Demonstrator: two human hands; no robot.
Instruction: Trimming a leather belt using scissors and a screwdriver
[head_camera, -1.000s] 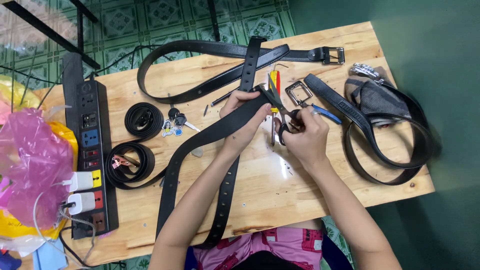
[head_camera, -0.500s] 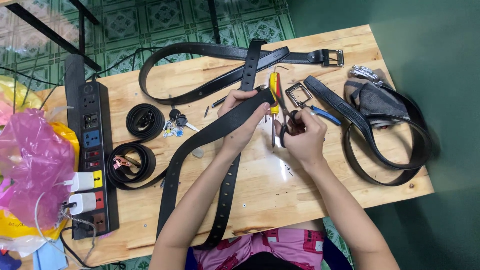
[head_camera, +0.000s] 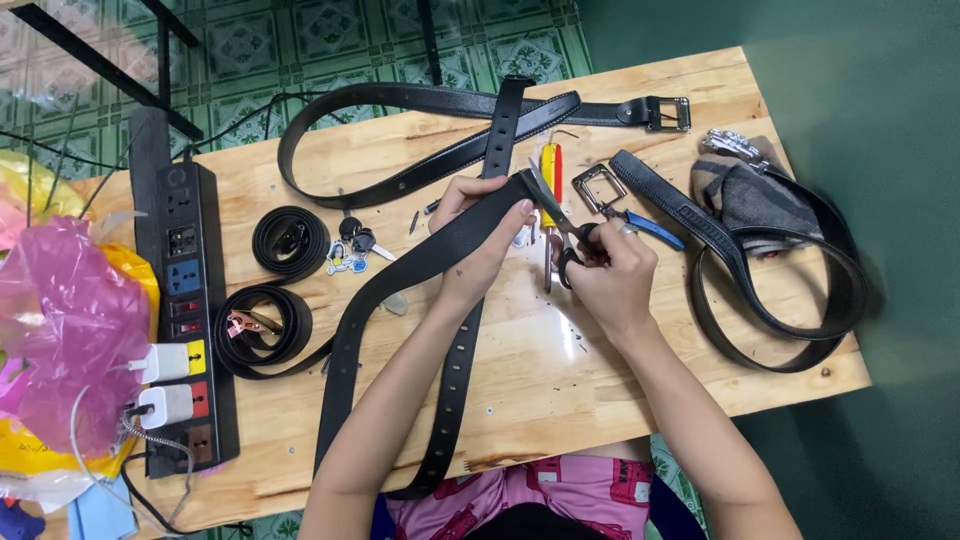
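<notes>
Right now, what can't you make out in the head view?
- Scissors blade tips: hidden at the belt end, cut progress unclear.
- Right hand fingers cover the scissor handles.
- Small charms by the keys: too small.
- Strap lower end: hidden past the table edge.

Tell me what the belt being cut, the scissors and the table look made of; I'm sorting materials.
Belt: black leather or a leather look-alike, matte, with punched holes; which one is unclear. Scissors: bare shiny metal blades, with dark handles, probably plastic. Table: light wood, with visible grain and joined strips, seemingly unpainted.
</notes>
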